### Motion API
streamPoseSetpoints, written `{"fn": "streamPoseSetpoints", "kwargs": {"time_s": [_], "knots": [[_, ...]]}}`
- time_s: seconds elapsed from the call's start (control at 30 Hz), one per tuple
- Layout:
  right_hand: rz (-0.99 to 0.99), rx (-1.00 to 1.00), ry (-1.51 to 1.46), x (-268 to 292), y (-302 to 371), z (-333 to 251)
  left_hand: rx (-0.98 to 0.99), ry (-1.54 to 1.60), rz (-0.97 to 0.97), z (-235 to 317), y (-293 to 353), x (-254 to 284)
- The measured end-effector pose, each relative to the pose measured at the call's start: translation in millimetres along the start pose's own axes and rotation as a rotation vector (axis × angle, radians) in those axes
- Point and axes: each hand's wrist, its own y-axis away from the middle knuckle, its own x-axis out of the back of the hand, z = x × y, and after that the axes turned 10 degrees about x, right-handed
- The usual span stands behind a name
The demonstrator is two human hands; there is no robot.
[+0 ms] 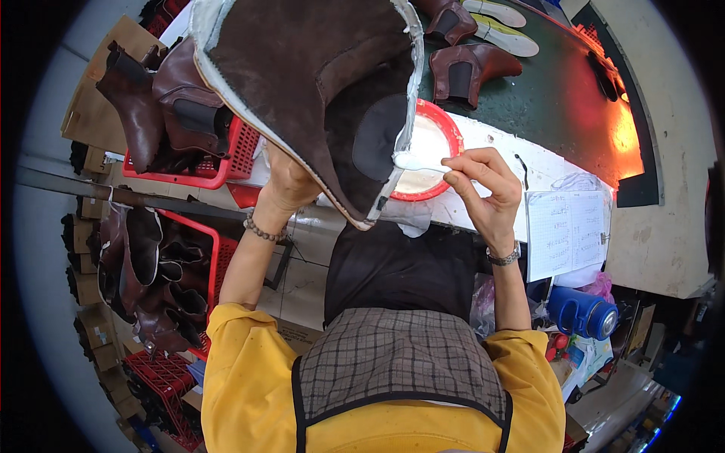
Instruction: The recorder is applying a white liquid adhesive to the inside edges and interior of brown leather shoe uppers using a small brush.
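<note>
A large dark brown boot upper [279, 83] fills the top middle, its inner side facing me. White paste coats its edges. Beneath its left edge my left hand [293, 177] grips it, most of the fingers hidden behind. My right hand [487, 185] pinches a thin white brush [423, 163] between thumb and fingers. The brush's whitened tip touches the upper's right edge near the bottom. Partly covered by the upper, a red tub [456, 140] of white paste stands just behind the brush.
Finished brown boots [472, 68] and pale insoles [502, 36] lie on the green bench top [559, 98]. Red baskets [240, 155] of boots stand at the left. Written sheets [563, 234] hang at the bench edge, right of my hand, above a blue flask [581, 312].
</note>
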Motion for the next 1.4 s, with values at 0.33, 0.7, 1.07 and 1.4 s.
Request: {"fn": "streamPoseSetpoints", "kwargs": {"time_s": [0.33, 0.7, 1.07, 1.4], "knots": [[-0.097, -0.011, -0.059, 5.6, 3.7, -17.8, -0.004, -0.066, 0.067, 13.5, -49.4, -16.3], [-0.444, 0.026, 0.794, 8.3, -0.1, 75.3, 0.782, 1.007, -0.323, -5.8, -6.0, 54.7], [-0.059, -0.020, -0.122, -2.3, -46.6, 36.0, 0.980, 1.408, -0.328, -32.2, 67.3, 9.2], [-0.035, -0.120, -0.081, 8.6, -34.0, 26.0, 0.934, 1.635, -0.361, -16.5, 77.1, 9.5]]}}
